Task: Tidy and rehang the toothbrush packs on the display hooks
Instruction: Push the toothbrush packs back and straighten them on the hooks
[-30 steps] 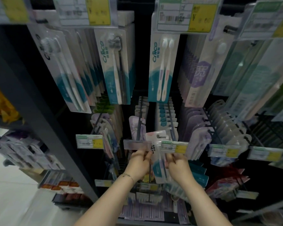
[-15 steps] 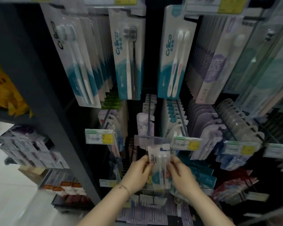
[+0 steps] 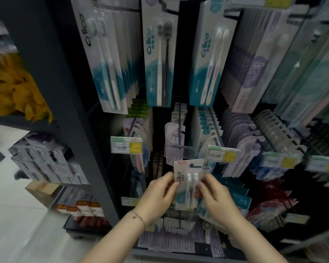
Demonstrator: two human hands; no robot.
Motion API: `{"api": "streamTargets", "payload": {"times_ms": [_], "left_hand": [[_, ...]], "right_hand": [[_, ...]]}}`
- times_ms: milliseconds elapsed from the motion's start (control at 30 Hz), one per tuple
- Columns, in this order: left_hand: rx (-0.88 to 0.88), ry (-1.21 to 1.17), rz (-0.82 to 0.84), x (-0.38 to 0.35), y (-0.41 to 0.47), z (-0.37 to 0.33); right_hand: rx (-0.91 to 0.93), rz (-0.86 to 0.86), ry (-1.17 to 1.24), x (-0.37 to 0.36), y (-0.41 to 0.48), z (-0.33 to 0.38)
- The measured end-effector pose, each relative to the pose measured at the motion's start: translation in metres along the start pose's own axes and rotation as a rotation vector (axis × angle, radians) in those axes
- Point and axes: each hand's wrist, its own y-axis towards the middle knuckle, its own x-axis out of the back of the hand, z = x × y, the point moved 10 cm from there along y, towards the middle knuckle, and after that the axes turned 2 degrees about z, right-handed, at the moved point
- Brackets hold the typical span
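A white two-brush toothbrush pack [image 3: 187, 177] is held upright in front of the display, just below a clear label holder [image 3: 179, 150] at the tip of a middle-row hook [image 3: 179, 124]. My left hand [image 3: 157, 198] pinches the pack's left edge. On the other side, my right hand [image 3: 216, 198] grips its right edge. The pack's hang hole is near its top right, off the hook. A few packs hang further back on that hook.
Long toothbrush packs [image 3: 160, 59] hang in rows above. Price tags [image 3: 125, 145] stick out from neighbouring hooks on both sides. More packs [image 3: 239, 141] fill the hooks to the right. A dark shelf upright [image 3: 65, 103] stands at the left, with boxed goods behind it.
The pack has come down and off the hook's tip, from label-holder height to below it, with both hands following. The camera has tilted and moved closer.
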Motion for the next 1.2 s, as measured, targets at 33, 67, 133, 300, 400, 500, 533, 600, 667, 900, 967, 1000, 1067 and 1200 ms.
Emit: {"api": "streamTargets", "payload": {"times_ms": [33,67,133,300,400,500,533,600,667,900,967,1000,1067,1200], "left_hand": [[-0.021,0.003,-0.018,0.005,-0.001,-0.008],[-0.042,0.003,-0.037,0.01,-0.002,-0.016],[-0.08,0.009,-0.073,0.022,-0.002,-0.033],[-0.176,0.0,-0.153,0.06,0.003,-0.079],[-0.199,-0.006,-0.205,0.086,0.008,-0.099],[-0.182,-0.008,-0.244,0.107,0.012,-0.108],[-0.178,-0.008,-0.249,0.113,0.013,-0.111],[-0.188,0.007,-0.258,0.123,0.015,-0.12],[-0.198,0.018,-0.272,0.135,0.016,-0.129],[-0.141,-0.038,-0.465,0.196,0.019,-0.134],[-0.106,-0.079,-0.499,0.208,0.018,-0.131],[-0.094,-0.1,-0.515,0.213,0.017,-0.128],[-0.077,-0.143,-0.543,0.222,0.016,-0.125],[-0.034,-0.171,-0.593,0.237,0.016,-0.114]], "right_hand": [[0.025,-0.013,0.002,0.004,0.0,0.009],[0.05,-0.03,0.006,0.007,0.0,0.017],[0.087,-0.066,0.015,0.015,0.001,0.034],[0.149,-0.118,0.079,0.034,0.018,0.074],[0.203,-0.124,0.114,0.043,0.032,0.104],[0.239,-0.132,0.15,0.051,0.046,0.132],[0.244,-0.132,0.153,0.053,0.051,0.139],[0.26,-0.13,0.15,0.053,0.061,0.155],[0.282,-0.117,0.162,0.051,0.072,0.171],[0.293,-0.038,0.171,0.03,0.12,0.225],[0.309,-0.025,0.123,0.024,0.133,0.239],[0.316,-0.018,0.103,0.02,0.139,0.245],[0.321,0.012,0.079,0.011,0.148,0.255],[0.349,0.049,0.016,-0.004,0.158,0.278]]}}
